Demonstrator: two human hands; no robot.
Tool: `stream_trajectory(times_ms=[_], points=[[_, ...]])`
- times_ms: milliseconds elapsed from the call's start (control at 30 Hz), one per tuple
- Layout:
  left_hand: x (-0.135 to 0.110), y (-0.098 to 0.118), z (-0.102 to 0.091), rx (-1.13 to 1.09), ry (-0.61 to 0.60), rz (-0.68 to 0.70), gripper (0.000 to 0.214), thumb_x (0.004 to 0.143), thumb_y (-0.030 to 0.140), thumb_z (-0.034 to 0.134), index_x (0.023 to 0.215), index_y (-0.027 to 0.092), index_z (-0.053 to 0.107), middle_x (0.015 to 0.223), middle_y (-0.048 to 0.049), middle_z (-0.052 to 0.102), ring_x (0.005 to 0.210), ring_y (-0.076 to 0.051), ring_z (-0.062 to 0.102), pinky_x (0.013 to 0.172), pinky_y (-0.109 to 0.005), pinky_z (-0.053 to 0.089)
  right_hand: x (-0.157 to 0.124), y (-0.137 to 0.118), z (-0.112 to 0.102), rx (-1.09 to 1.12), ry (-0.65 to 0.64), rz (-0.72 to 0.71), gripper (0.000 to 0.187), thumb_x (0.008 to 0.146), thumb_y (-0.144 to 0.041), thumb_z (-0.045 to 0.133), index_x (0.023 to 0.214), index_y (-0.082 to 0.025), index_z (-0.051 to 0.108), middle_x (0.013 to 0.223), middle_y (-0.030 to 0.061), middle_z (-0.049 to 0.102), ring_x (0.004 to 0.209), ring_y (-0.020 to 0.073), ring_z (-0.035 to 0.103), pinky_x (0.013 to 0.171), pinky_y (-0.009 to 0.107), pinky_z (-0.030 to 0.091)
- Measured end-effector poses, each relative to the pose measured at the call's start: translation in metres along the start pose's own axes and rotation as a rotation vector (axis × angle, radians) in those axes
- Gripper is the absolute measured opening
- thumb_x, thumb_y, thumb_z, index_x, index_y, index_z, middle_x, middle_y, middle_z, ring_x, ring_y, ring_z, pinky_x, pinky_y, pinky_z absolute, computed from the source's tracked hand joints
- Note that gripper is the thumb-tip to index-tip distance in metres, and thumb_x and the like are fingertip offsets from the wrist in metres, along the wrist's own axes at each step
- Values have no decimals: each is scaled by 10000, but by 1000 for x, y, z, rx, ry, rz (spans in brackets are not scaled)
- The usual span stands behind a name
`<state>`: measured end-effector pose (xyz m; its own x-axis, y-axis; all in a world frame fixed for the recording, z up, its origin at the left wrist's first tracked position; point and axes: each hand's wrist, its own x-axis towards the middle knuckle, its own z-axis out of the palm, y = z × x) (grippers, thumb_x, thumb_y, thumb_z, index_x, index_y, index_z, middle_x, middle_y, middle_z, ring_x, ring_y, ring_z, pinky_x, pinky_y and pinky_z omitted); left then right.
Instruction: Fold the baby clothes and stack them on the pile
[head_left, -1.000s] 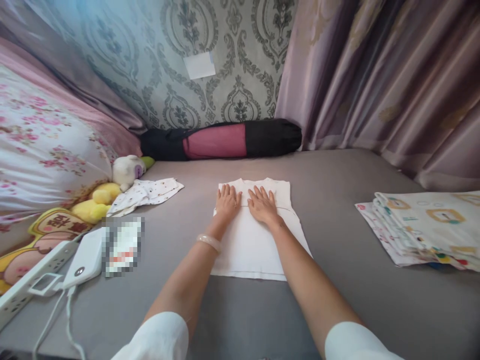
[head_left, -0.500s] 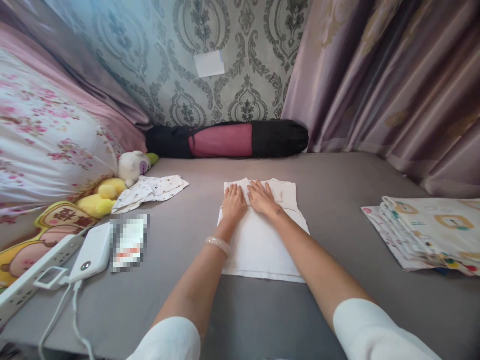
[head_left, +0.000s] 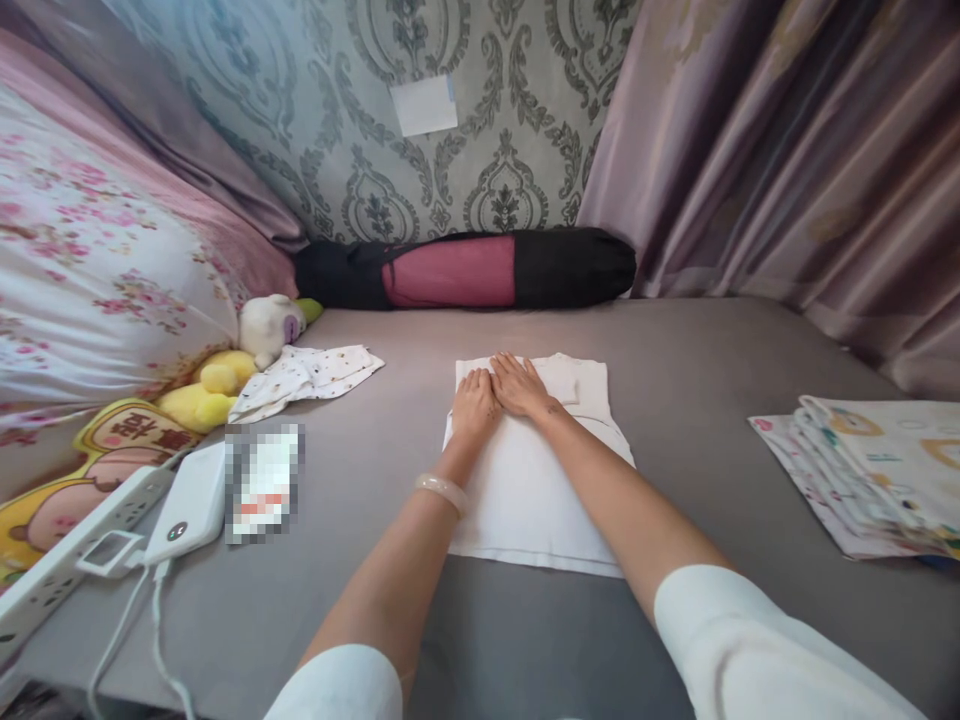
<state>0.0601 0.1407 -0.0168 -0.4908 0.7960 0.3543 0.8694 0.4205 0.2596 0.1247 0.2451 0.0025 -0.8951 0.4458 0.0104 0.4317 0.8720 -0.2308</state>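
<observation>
A white garment (head_left: 536, 510), partly folded, lies flat on the grey bed sheet (head_left: 697, 400) in front of me. My left hand (head_left: 475, 403) rests palm down on its upper left part, fingers stretched out. Right beside it, my right hand (head_left: 519, 385) also lies flat on the cloth, the two hands touching or nearly so. A small folded layer shows just right of my right hand. What lies under both palms is hidden.
To the right sits a stack of folded printed cloths (head_left: 877, 480). On the left are a spotted white cloth (head_left: 307, 380), plush toys (head_left: 217, 390), a white power bank (head_left: 187, 505) with cables and a power strip (head_left: 82, 550). A black and pink roll bag (head_left: 457, 270) lies along the wall.
My right hand has slid slightly left over the garment, closer to my left hand. The camera view has shifted a little.
</observation>
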Motion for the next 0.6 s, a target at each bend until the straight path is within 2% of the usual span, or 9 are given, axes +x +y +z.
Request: stream_trajectory(times_ms=[267, 467, 600], points=[[-1, 3, -6, -3, -46, -22, 367, 965, 173, 299, 1271, 104, 489, 1343, -182, 562, 1319, -243, 463, 1109, -425, 338, -11, -3, -9, 22, 0, 32, 578, 990, -330, 159, 1510, -109, 285, 1592, 72, 222, 1470, 216, 149, 1182, 471, 96], [-3, 10, -11, 53, -101, -28, 467, 985, 314, 270, 1366, 131, 468, 1461, -147, 464, 1396, -264, 359, 1158, -468, 250, -37, 1, -8, -7, 69, 117, 571, 980, -317, 204, 1508, -122, 297, 1587, 86, 237, 1465, 231, 163, 1177, 489, 86], [-4, 10, -12, 86, -159, -21, 503, 982, 349, 257, 1400, 151, 453, 1487, -141, 433, 1400, -278, 350, 1156, -482, 245, -41, 1, -3, -25, 84, 129, 565, 982, -313, 203, 1510, -137, 300, 1585, 78, 244, 1463, 226, 170, 1175, 476, 85]])
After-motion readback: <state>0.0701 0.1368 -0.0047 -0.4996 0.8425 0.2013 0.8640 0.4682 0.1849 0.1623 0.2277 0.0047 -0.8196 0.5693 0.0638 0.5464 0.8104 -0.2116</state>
